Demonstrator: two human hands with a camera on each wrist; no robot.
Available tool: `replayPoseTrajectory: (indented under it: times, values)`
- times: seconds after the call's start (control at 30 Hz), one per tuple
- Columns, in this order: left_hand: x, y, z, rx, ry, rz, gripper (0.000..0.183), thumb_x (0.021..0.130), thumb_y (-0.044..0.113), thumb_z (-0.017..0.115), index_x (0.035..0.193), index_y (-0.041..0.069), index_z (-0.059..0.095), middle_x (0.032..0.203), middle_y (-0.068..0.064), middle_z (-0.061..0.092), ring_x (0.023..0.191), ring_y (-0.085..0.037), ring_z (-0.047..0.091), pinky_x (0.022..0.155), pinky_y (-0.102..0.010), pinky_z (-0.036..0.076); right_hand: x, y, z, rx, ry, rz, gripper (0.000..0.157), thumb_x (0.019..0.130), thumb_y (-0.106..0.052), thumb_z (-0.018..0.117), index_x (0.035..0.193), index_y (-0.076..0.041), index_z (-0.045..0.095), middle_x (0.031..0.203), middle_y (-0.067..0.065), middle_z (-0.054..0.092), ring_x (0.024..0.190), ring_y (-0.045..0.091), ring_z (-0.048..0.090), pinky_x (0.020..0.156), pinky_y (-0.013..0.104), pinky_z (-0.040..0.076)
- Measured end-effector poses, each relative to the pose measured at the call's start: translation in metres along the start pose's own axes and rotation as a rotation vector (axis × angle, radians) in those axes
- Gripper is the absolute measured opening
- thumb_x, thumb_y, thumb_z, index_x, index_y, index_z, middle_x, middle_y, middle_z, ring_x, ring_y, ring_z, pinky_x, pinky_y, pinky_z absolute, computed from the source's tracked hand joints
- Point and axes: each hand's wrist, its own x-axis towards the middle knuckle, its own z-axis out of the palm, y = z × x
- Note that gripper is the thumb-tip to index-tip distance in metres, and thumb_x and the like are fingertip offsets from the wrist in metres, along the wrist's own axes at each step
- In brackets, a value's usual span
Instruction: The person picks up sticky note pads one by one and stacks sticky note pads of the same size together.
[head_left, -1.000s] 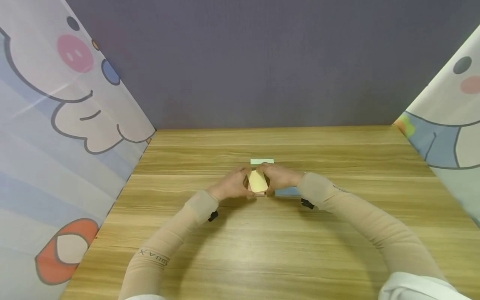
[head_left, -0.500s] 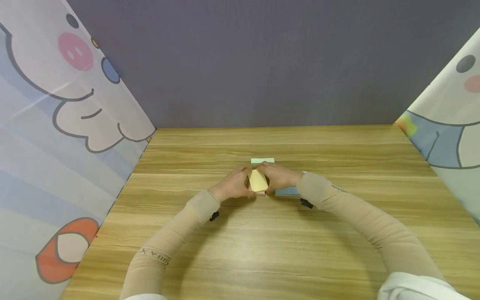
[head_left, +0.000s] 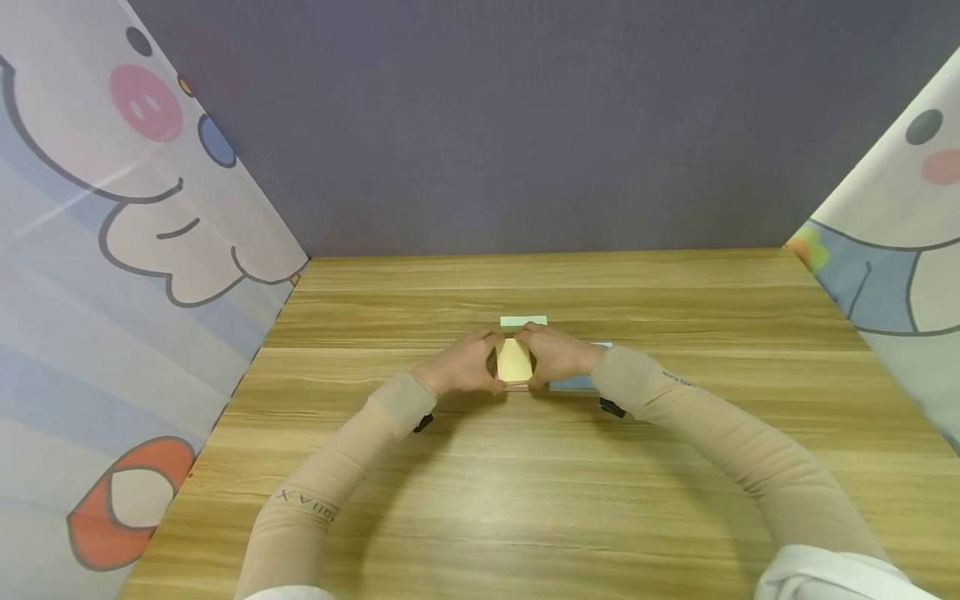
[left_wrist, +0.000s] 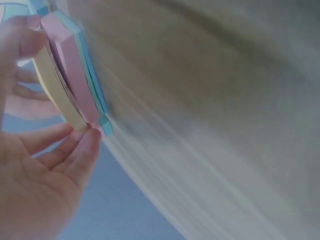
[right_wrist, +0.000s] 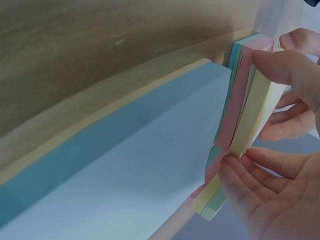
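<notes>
A yellow sticky note pad (head_left: 513,360) is pinched at its sides between my left hand (head_left: 467,367) and my right hand (head_left: 558,354). It lies over a pink sticky note pad (left_wrist: 72,62), with a narrow gap between them in the left wrist view. Thin blue and green pads (left_wrist: 92,85) are layered beneath the pink one. In the right wrist view, thumbs and fingertips press on the yellow pad (right_wrist: 254,107) at both ends. The hands partly hide the stack in the head view.
A larger blue pad (head_left: 576,383) lies just right of the stack, partly under the right wrist. Behind the stack, a pale green pad (head_left: 522,321) lies on the wooden table (head_left: 480,500). A grey panel (head_left: 525,125) stands at the back.
The yellow pad has turned slightly, from tilted to nearly square with the pink pad below. Both hands keep their hold in almost the same place.
</notes>
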Motion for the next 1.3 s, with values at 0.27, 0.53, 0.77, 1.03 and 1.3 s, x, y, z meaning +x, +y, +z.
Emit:
replayPoseTrajectory:
  times: [0.27, 0.53, 0.77, 1.03, 1.3]
  values:
    - [0.0041, -0.0017, -0.0069, 0.056, -0.047, -0.016, 0.084, 0.071, 0.035, 0.075, 0.138, 0.001, 0.036, 0.143, -0.015, 0.036, 0.128, -0.031, 0.039, 0.104, -0.041, 0.037, -0.0025, -0.0038, 0.0011, -0.078, 0.039, 0.018, 0.077, 0.066, -0.026, 0.081, 0.126, 0.008, 0.046, 0.117, 0.014, 0.052, 0.089, 0.020, 0.052, 0.078, 0.031, 0.050]
    - [0.0046, -0.0052, -0.0080, 0.072, -0.053, 0.001, 0.084, 0.069, 0.034, 0.075, 0.138, 0.003, 0.037, 0.145, -0.015, 0.034, 0.130, -0.032, 0.037, 0.104, -0.044, 0.036, -0.0038, -0.0062, 0.0032, -0.083, 0.057, 0.003, 0.076, 0.066, -0.025, 0.081, 0.122, 0.012, 0.047, 0.117, 0.018, 0.052, 0.093, 0.024, 0.053, 0.084, 0.036, 0.051]
    - [0.0037, -0.0049, -0.0085, 0.080, -0.072, -0.001, 0.085, 0.071, 0.035, 0.075, 0.139, 0.002, 0.036, 0.147, -0.015, 0.030, 0.131, -0.033, 0.034, 0.105, -0.045, 0.035, -0.0029, -0.0062, 0.0050, -0.080, 0.051, 0.022, 0.072, 0.066, -0.027, 0.081, 0.120, 0.009, 0.049, 0.115, 0.015, 0.052, 0.090, 0.021, 0.052, 0.080, 0.034, 0.051]
    - [0.0053, -0.0086, -0.0044, 0.108, -0.077, 0.006, 0.086, 0.072, 0.037, 0.073, 0.140, 0.003, 0.033, 0.147, -0.013, 0.029, 0.132, -0.031, 0.033, 0.104, -0.044, 0.036, -0.0023, -0.0059, 0.0050, -0.095, 0.050, 0.024, 0.071, 0.066, -0.029, 0.081, 0.119, 0.008, 0.050, 0.111, 0.012, 0.053, 0.087, 0.020, 0.051, 0.078, 0.033, 0.051]
    - [0.0047, -0.0094, -0.0022, 0.114, -0.069, 0.014, 0.087, 0.072, 0.035, 0.074, 0.140, 0.002, 0.032, 0.148, -0.013, 0.027, 0.133, -0.031, 0.032, 0.106, -0.042, 0.034, -0.0021, -0.0062, 0.0068, -0.100, 0.049, 0.025, 0.075, 0.066, -0.028, 0.081, 0.122, 0.010, 0.048, 0.114, 0.015, 0.051, 0.090, 0.022, 0.052, 0.083, 0.036, 0.051]
